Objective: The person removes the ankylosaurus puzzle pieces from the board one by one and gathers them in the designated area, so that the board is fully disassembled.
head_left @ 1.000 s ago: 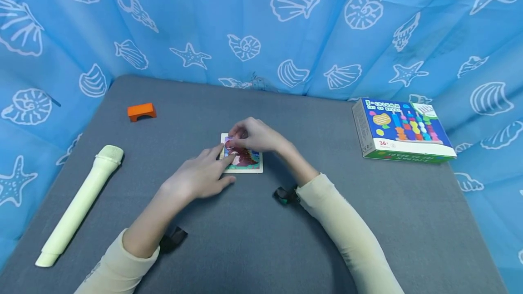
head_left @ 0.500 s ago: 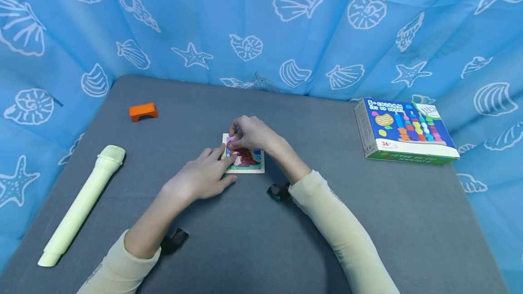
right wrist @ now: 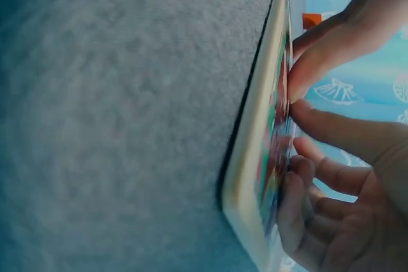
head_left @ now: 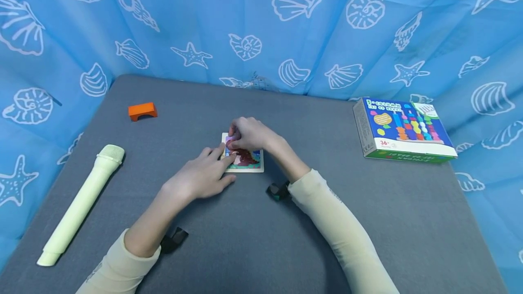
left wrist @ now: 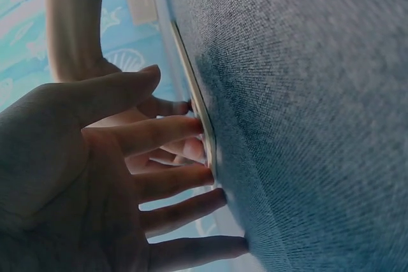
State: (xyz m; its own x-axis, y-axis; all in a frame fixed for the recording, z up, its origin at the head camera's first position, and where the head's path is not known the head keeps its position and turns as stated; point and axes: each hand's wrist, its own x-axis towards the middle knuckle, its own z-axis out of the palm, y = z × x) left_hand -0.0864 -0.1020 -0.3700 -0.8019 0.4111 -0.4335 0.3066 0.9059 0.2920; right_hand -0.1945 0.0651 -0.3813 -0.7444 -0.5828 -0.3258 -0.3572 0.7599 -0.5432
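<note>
A small picture puzzle (head_left: 255,167) in a pale frame lies flat on the grey table, with a brown figure on its picture. My left hand (head_left: 200,173) reaches in from the left, fingers extended, the tips on the puzzle's left side. At the upper left part of the picture, my right hand (head_left: 254,134) has its fingers curled and pinches a puzzle piece, whose outline is hidden beneath them. From the right wrist view, the thumb (right wrist: 338,128) and fingertips meet the picture surface just above the pale frame (right wrist: 245,170). The left wrist view catches the board (left wrist: 191,78) edge-on.
A pale green toy microphone (head_left: 81,205) lies along the table's left side. Behind it sits an orange arched block (head_left: 142,111). A bead-set box (head_left: 404,130) rests at the right. Blue shell-print curtains (head_left: 245,22) hang around the table's back and sides.
The right forearm has shifted slightly left and closer in since a second ago, its fingers staying at the puzzle's upper left. The left hand has hardly moved.
</note>
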